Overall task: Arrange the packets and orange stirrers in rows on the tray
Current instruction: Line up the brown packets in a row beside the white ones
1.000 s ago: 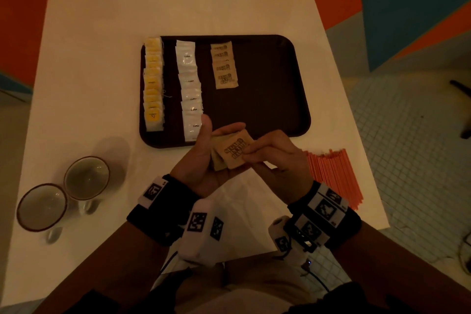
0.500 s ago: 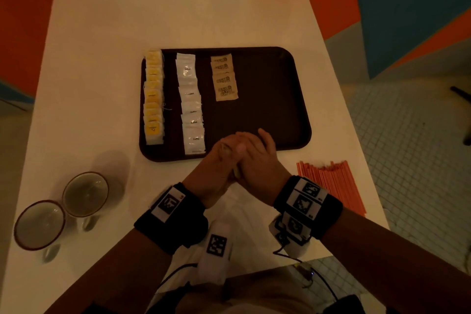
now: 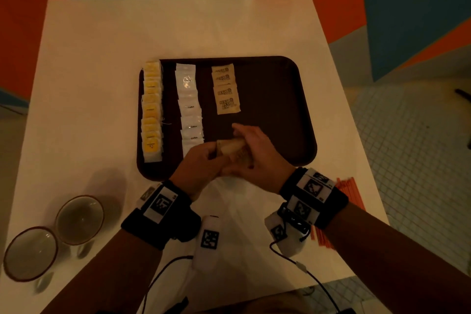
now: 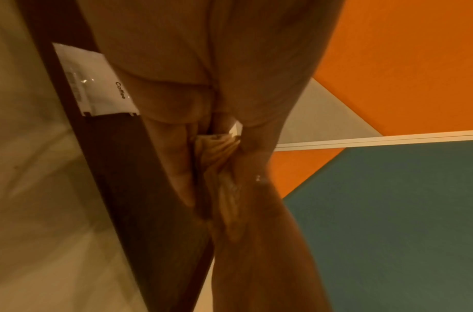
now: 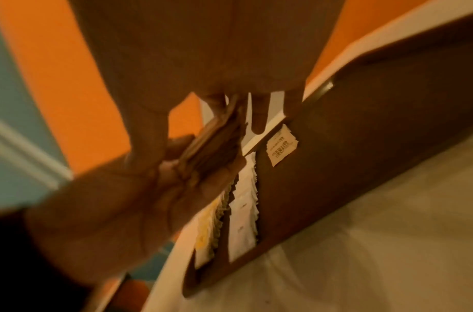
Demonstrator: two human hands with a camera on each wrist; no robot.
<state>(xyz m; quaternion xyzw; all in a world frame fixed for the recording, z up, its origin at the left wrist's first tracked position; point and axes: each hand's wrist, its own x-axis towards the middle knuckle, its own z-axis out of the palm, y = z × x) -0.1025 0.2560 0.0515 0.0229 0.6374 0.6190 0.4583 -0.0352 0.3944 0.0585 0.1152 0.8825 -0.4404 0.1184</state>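
1. Brown packets (image 3: 235, 153): you hold a small stack of them over the tray's (image 3: 293, 109) near edge. Your left hand (image 3: 201, 166) has its fingers curled round the stack, and your right hand (image 3: 257, 153) closes over it from the other side, fingers bent on the top packet.
2. The brown row (image 3: 225, 92) already laid lies straight ahead of your fingers, farther up the tray. Its long axis runs away from you, and its nearest packet marks where the next one probably goes. Your right hand is the nearer one to that gap.
3. Left of that row on the tray lies a row of white packets (image 3: 190, 107) marked "Coffee", then a row of yellow packets (image 3: 152, 109) at the tray's left edge.
4. The brown packets carry dark print, too blurred to read.
5. The orange stirrers (image 3: 348, 186) lie off the tray, right of its near corner, behind your right wrist.
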